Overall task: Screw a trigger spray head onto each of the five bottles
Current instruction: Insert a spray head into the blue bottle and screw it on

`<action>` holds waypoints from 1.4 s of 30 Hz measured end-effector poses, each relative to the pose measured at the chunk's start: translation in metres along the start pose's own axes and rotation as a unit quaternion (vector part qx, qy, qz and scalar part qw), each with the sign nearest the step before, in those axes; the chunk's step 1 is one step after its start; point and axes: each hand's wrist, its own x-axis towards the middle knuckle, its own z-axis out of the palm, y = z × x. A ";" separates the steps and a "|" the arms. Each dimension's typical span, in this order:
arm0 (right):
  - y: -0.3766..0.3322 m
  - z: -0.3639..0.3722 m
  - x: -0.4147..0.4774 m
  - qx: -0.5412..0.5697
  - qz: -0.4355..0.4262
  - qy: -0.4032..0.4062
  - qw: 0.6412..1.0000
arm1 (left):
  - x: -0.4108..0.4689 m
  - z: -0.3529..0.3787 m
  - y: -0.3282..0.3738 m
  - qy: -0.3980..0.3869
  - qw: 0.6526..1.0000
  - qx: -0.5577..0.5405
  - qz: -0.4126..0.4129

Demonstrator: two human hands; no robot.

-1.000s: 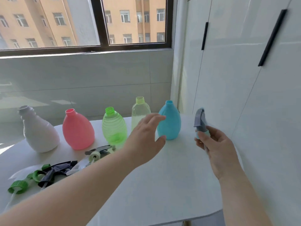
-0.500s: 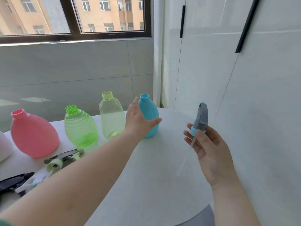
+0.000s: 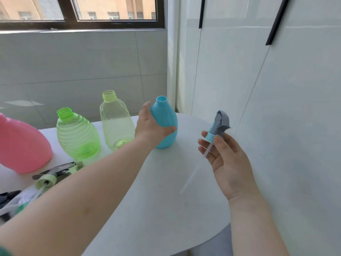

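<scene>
A blue bottle [image 3: 167, 115] stands upright at the right end of a row on the white table [image 3: 166, 191], its neck uncapped. My left hand [image 3: 150, 126] wraps around its left side, thumb across the front. My right hand [image 3: 227, 159] holds a grey trigger spray head with a blue collar [image 3: 219, 124] upright, to the right of the bottle; its clear dip tube hangs down across my fingers. To the left stand a pale yellow-green bottle [image 3: 116, 121], a green ribbed bottle [image 3: 77, 133] and a pink bottle [image 3: 20, 145], all uncapped.
Loose spray heads [image 3: 53, 174] with green collars lie at the table's left front, partly behind my left forearm. White cabinet doors [image 3: 276, 89] stand close on the right. A tiled wall and window are behind the bottles. The table's rounded edge runs at lower right.
My left hand has reached forward and closed around the blue bottle. The view has shifted right, so the white bottle has left the frame. My right hand still holds the spray head.
</scene>
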 end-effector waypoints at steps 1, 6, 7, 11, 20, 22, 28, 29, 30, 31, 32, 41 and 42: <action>-0.001 0.000 0.000 0.014 0.000 0.001 1.000 | -0.005 -0.003 0.001 -0.007 1.000 -0.003 0.007; -0.004 0.007 -0.006 0.062 0.016 -0.001 0.998 | -0.047 -0.043 0.001 -0.069 0.995 -0.026 0.060; -0.005 0.011 -0.008 0.063 0.021 0.000 0.998 | -0.056 -0.055 0.000 -0.075 0.994 -0.031 0.066; -0.012 0.032 -0.019 0.081 0.020 -0.008 0.997 | -0.092 -0.105 -0.009 -0.074 0.994 -0.055 0.056; -0.042 0.108 -0.029 0.144 -0.029 -0.078 0.986 | -0.142 -0.158 -0.043 -0.127 0.991 -0.002 0.049; -0.042 0.115 -0.034 0.165 -0.034 -0.079 0.982 | -0.141 -0.157 -0.046 -0.127 0.991 -0.006 0.048; -0.043 0.114 -0.034 0.099 -0.068 -0.103 0.987 | -0.139 -0.149 -0.051 -0.131 0.990 -0.019 0.053; -0.040 0.113 -0.034 0.074 -0.068 -0.112 0.989 | -0.138 -0.147 -0.051 -0.131 0.990 -0.022 0.054; -0.038 0.113 -0.034 0.050 -0.070 -0.120 0.989 | -0.137 -0.146 -0.050 -0.132 0.989 -0.026 0.054; -0.035 0.114 -0.034 0.025 -0.074 -0.128 0.989 | -0.136 -0.144 -0.050 -0.135 0.989 -0.031 0.053; -0.033 0.115 -0.034 -0.006 -0.081 -0.135 0.988 | -0.136 -0.142 -0.049 -0.137 0.988 -0.035 0.053; 0.001 0.126 -0.043 -0.263 -0.070 -0.250 0.929 | -0.132 -0.132 -0.050 -0.144 0.987 -0.043 0.063; 0.004 0.126 -0.044 -0.272 -0.057 -0.263 0.924 | -0.131 -0.133 -0.051 -0.147 0.986 -0.042 0.062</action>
